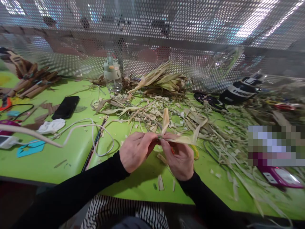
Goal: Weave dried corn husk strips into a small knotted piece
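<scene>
Both my hands meet above the green table, fingertips pinched on a dry corn husk point(165, 122). One strip of it stands upright, and another stretches right past my right hand. My left hand point(137, 149) is closed at the husk's narrow base. My right hand point(179, 159) pinches the same spot from the other side. Its index finger and thumb nearly touch those of my left hand. Beneath my right hand, part of a yellow and red handled tool point(196, 152) shows; the rest is hidden. Husk scraps point(160, 183) lie just below my hands.
Shredded husks litter the green table point(105, 178), with a husk bundle point(164, 81) behind. A bottle point(112, 74), a black bottle point(240, 90), a phone point(66, 107), a white cable point(71, 128) and brown rolled bundles point(35, 81) lie around. A perforated metal screen point(143, 41) stands at the back.
</scene>
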`<state>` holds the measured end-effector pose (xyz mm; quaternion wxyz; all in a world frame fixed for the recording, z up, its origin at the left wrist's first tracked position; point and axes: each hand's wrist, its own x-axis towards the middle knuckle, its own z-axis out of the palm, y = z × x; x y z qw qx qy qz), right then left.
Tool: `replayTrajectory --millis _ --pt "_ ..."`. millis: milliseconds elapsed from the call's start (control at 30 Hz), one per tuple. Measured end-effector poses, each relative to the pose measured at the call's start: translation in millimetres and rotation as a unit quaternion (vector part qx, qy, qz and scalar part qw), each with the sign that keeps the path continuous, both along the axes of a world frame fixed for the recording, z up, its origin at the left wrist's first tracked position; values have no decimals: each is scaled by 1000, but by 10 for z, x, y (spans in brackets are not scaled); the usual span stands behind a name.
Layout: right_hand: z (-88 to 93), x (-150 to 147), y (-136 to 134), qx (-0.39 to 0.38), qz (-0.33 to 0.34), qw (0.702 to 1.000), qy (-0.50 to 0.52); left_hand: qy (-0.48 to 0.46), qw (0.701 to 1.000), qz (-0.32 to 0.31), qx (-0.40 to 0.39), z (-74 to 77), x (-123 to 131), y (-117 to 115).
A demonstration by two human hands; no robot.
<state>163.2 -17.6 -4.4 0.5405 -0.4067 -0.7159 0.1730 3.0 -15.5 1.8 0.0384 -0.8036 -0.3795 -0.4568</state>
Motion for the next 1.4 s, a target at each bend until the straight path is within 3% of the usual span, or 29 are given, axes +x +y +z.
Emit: replayTrajectory --millis 167,433,700,900,1133,1267,1333,1400 --pt "-33 34 -13 -14 -19 1000 4 -25 999 -31 -20 25 -17 -3" --pt "13 -7 -39 138 -55 983 -111 -15 999 -13 -46 46 -57 -10" --pt "48 17 -50 190 -48 964 -180 -8 996 4 -86 23 -66 -27" --pt "43 17 -46 187 -21 968 -163 -61 983 -34 -171 60 -72 -16" --pt "15 -19 -64 125 -36 987 -91 -171 935 -82 -301 116 -64 -13" --pt "41 -20 -33 157 -29 979 -126 -164 938 -81 -294 71 -56 -15" --pt "75 -17 -20 160 -48 973 -157 -131 946 -92 -281 60 -49 -19" --pt "112 -11 -17 149 -74 969 -185 -132 936 -120 -305 61 -34 -21"
